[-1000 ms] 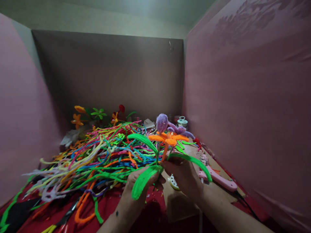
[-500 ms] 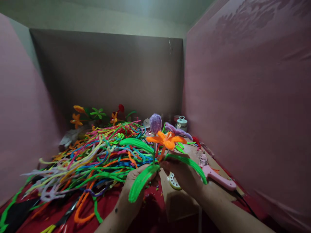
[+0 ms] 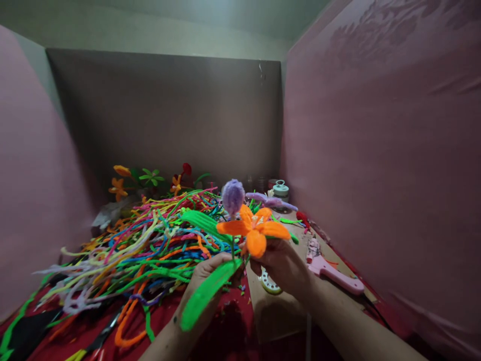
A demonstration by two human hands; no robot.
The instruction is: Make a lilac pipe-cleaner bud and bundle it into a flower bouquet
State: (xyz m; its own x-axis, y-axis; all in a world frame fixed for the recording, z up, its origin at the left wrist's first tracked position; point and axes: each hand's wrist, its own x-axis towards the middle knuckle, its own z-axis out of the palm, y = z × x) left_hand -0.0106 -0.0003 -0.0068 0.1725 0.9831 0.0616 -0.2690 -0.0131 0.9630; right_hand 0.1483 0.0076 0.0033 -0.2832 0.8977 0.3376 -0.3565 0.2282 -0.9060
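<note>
My left hand is closed in a pinch on the thin green stem of a fuzzy purple pipe-cleaner flower. One green leaf curves out to the left of that stem, and another leaf droops in front of my left hand. My right hand, also closed, grips an orange five-petalled pipe-cleaner flower just under its head. The orange bloom faces me, in front of and below the purple one. Fingertips of both hands are partly hidden behind petals and leaf.
A heap of coloured pipe cleaners covers the left. Scissors lie at the front left. A pink glue gun, cardboard and a pale ring with holes are on the right. Behind stand a jar and more flowers.
The orange flower has tipped toward me and sits lower. The purple flower and its leaves have shifted left. The leaf that lay over my right hand has mostly gone from sight.
</note>
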